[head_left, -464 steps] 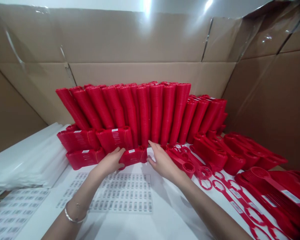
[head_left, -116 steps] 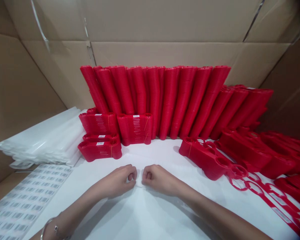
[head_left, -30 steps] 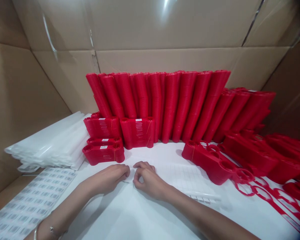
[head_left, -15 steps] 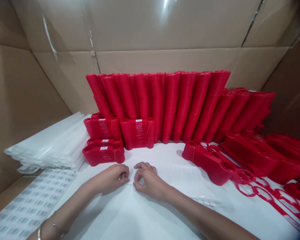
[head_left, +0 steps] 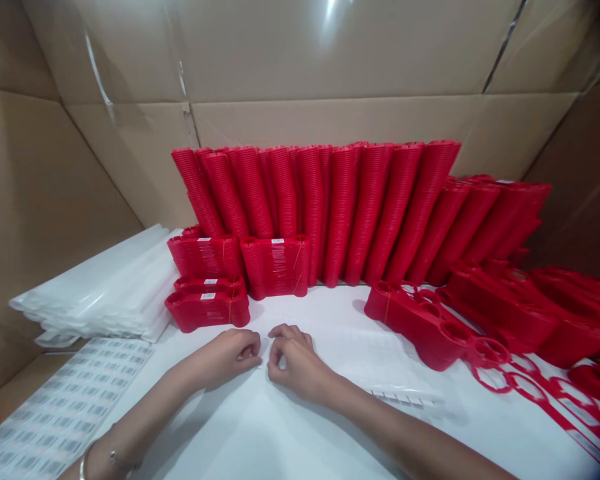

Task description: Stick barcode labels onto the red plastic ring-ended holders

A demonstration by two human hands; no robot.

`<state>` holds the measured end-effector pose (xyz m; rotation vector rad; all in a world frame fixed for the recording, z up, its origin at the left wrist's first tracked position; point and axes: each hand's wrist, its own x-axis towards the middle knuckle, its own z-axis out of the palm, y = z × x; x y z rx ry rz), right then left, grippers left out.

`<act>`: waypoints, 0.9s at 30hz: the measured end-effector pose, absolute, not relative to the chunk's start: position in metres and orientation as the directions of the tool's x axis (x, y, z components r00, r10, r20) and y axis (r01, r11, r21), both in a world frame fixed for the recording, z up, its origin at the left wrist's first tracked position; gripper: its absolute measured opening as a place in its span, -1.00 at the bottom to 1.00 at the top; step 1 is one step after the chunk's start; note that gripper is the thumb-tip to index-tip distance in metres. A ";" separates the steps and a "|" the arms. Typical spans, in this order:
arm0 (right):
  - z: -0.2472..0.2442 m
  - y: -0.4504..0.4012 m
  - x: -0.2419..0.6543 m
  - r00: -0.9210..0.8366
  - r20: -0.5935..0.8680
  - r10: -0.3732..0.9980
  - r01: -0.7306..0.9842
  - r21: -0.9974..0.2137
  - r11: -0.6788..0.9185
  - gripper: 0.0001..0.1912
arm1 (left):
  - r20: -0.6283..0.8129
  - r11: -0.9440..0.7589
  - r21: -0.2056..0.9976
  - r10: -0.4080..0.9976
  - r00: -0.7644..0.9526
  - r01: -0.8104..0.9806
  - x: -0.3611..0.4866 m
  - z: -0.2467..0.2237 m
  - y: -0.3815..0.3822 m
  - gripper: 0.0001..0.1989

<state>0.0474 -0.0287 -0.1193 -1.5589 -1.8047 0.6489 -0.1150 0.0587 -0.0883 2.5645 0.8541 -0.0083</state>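
White and thin, the faintly ruled sheet [head_left: 360,353] lies mostly to the right of the right hand [head_left: 297,360], running from beneath that hand toward the red stacks, and we find its left end just at the fingertips. We see the right thumb and forefinger bent into a ring, their tips pinched on that end; the left hand [head_left: 225,357], just beside it on the left, has its fingers curled in and its thumb against them, though we cannot tell whether it grips the sheet's edge. Small dark marks line the near edge of the sheet, over the white tabletop [head_left: 250,433]. Beyond the left hand we have banded red bundles [head_left: 207,310] bearing white labels, and to their left a pile of white plastic sleeves [head_left: 105,287], with a barcode label sheet [head_left: 65,407] on the near side. On the far side a row of tall red stacks [head_left: 340,213] stands before the cardboard wall [head_left: 330,53]. To the right of the sheet we see a banded red stack [head_left: 413,327] and loose ring-ended red strips [head_left: 530,387].
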 end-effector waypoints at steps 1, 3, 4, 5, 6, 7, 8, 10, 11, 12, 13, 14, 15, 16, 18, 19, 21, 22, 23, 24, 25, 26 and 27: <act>-0.119 -0.029 0.047 -0.073 0.159 0.985 0.659 -0.733 0.167 -0.93 | -0.144 -0.711 0.406 0.571 0.808 0.575 -0.115 -0.088 0.059 -0.86; -0.118 -0.030 0.048 -0.075 0.163 0.984 0.658 -0.733 0.172 -0.93 | -0.170 -0.694 0.424 0.569 0.804 0.581 -0.114 -0.087 0.058 -0.87; -0.118 -0.030 0.048 -0.079 0.164 0.983 0.656 -0.734 0.175 -0.94 | -0.185 -0.686 0.432 0.568 0.802 0.586 -0.114 -0.086 0.058 -0.87; -0.117 -0.031 0.048 -0.085 0.163 0.983 0.654 -0.735 0.179 -0.94 | -0.200 -0.679 0.436 0.567 0.799 0.591 -0.115 -0.085 0.058 -0.87; -0.117 -0.031 0.048 -0.092 0.160 0.983 0.651 -0.737 0.181 -0.94 | -0.212 -0.674 0.438 0.566 0.797 0.595 -0.115 -0.084 0.057 -0.87; -0.116 -0.032 0.048 -0.097 0.155 0.983 0.649 -0.739 0.180 -0.94 | -0.218 -0.672 0.439 0.565 0.796 0.597 -0.116 -0.082 0.057 -0.87; -0.115 -0.032 0.048 -0.099 0.151 0.984 0.648 -0.741 0.179 -0.94 | -0.222 -0.671 0.441 0.562 0.797 0.596 -0.116 -0.082 0.057 -0.87; -0.114 -0.033 0.049 -0.096 0.149 0.984 0.647 -0.742 0.175 -0.94 | -0.226 -0.670 0.446 0.557 0.799 0.593 -0.117 -0.081 0.056 -0.88; -0.114 -0.033 0.049 -0.095 0.149 0.984 0.648 -0.741 0.175 -0.94 | -0.227 -0.670 0.450 0.554 0.801 0.591 -0.117 -0.081 0.056 -0.88; -0.115 -0.033 0.049 -0.096 0.150 0.984 0.649 -0.740 0.176 -0.95 | -0.229 -0.669 0.452 0.552 0.802 0.590 -0.117 -0.081 0.057 -0.88; -0.115 -0.032 0.049 -0.096 0.152 0.984 0.649 -0.739 0.178 -0.95 | -0.230 -0.669 0.455 0.549 0.803 0.588 -0.117 -0.081 0.058 -0.88; -0.116 -0.032 0.049 -0.097 0.153 0.983 0.652 -0.737 0.179 -0.95 | -0.233 -0.669 0.459 0.545 0.806 0.585 -0.117 -0.081 0.058 -0.89; -0.117 -0.032 0.049 -0.097 0.154 0.983 0.654 -0.735 0.180 -0.95 | -0.237 -0.669 0.464 0.537 0.810 0.580 -0.118 -0.080 0.059 -0.89; -0.117 -0.031 0.049 -0.097 0.158 0.983 0.656 -0.732 0.182 -0.95 | -0.243 -0.669 0.473 0.526 0.815 0.573 -0.118 -0.079 0.061 -0.89; -0.119 -0.030 0.049 -0.096 0.169 0.981 0.663 -0.724 0.189 -0.94 | -0.259 -0.657 0.500 0.507 0.822 0.564 -0.120 -0.077 0.063 -0.90; -0.119 -0.030 0.049 -0.097 0.176 0.980 0.668 -0.718 0.195 -0.93 | -0.269 -0.648 0.513 0.502 0.822 0.563 -0.121 -0.076 0.064 -0.90; -0.120 -0.029 0.049 -0.098 0.185 0.978 0.676 -0.709 0.202 -0.92 | -0.287 -0.629 0.531 0.497 0.819 0.568 -0.124 -0.073 0.067 -0.90; -0.120 -0.029 0.049 -0.097 0.187 0.978 0.680 -0.705 0.202 -0.92 | -0.296 -0.621 0.539 0.493 0.818 0.569 -0.125 -0.072 0.068 -0.89; -0.120 -0.029 0.049 -0.093 0.190 0.977 0.683 -0.702 0.201 -0.92 | -0.303 -0.613 0.551 0.486 0.820 0.567 -0.126 -0.072 0.070 -0.89; -0.120 -0.029 0.049 -0.090 0.193 0.977 0.685 -0.700 0.201 -0.92 | -0.305 -0.603 0.566 0.480 0.822 0.562 -0.127 -0.072 0.071 -0.89; -0.120 -0.029 0.049 -0.088 0.195 0.977 0.686 -0.699 0.201 -0.93 | -0.303 -0.592 0.583 0.477 0.825 0.556 -0.128 -0.072 0.072 -0.87; -0.120 -0.029 0.049 -0.089 0.198 0.976 0.687 -0.697 0.204 -0.93 | -0.298 -0.582 0.598 0.477 0.827 0.552 -0.129 -0.073 0.073 -0.85; -0.121 -0.030 0.049 -0.090 0.200 0.976 0.688 -0.696 0.207 -0.93 | -0.292 -0.575 0.607 0.481 0.827 0.549 -0.129 -0.073 0.074 -0.83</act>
